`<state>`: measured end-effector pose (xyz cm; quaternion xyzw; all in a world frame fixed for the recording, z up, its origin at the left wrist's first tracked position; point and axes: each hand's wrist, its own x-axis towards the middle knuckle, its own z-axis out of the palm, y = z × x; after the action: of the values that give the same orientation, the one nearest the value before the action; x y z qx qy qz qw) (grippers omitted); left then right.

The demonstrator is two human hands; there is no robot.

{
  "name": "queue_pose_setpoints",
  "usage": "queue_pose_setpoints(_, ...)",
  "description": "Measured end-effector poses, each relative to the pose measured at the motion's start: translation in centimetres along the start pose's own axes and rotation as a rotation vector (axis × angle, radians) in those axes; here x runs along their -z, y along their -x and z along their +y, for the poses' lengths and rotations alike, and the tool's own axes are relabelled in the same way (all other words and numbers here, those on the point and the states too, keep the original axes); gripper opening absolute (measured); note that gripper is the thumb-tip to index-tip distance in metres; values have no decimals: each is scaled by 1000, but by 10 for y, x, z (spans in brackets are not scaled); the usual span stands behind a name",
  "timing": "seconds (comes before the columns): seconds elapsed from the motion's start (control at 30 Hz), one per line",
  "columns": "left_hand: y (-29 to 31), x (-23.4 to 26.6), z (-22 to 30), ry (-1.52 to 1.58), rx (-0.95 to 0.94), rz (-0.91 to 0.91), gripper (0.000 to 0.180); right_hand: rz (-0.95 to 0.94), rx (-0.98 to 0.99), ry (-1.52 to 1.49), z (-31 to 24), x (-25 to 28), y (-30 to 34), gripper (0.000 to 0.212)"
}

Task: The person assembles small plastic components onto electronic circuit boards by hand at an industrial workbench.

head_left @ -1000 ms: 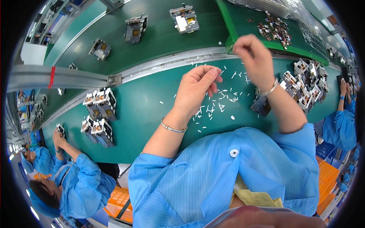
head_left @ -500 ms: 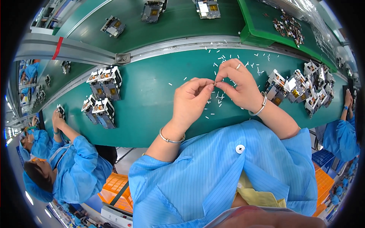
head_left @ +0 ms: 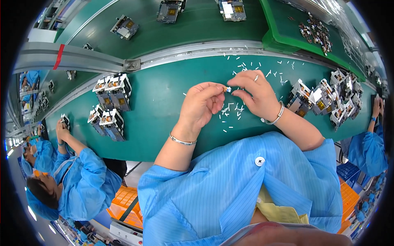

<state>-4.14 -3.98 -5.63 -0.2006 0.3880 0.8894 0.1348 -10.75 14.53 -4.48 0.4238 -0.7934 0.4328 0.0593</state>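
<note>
Between the thumb and index finger of my left hand (head_left: 202, 100) is a tiny brown part with a white and blue end (head_left: 228, 89); its exact kind is too small to make out. My right hand (head_left: 253, 91) hovers just to the right of it, thumb and index finger apart, with nothing visible between them. Under and around both hands, small white strips (head_left: 239, 110) lie scattered over the green table (head_left: 160, 94).
Circuit board assemblies with white frames stand in a left group (head_left: 113, 94) and a right cluster (head_left: 322, 98). Beyond a metal rail (head_left: 193, 46), more boards (head_left: 170, 11) lie on a green belt. A green-edged tray (head_left: 273, 39) holds a heap of small parts (head_left: 316, 35). Co-workers sit on both sides.
My hands were pinched together at the small part. Now my right fingers have parted from it, and my left hand has turned and shifted slightly left, exposing the part's white and blue end.
</note>
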Motion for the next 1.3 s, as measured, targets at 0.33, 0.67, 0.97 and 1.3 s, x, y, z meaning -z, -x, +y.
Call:
queue_pose_setpoints(0.33,-119,17,68,-1365,-1108,556,55,-124,-487,-569,14,6,-19,7)
queue_pose_setpoints(0.67,-177,30,141,-1501,-776,660,96,-53,-457,-522,9,7,-14,8)
queue_pose_setpoints(0.97,-20,-6,-2,-1694,-839,526,95,125,-296,-294,11,-1,-16,10)
queue_pose_setpoints(1.3,17,-5,-31,-1350,-739,316,82,-83,-231,-186,-7,-6,-10,9)
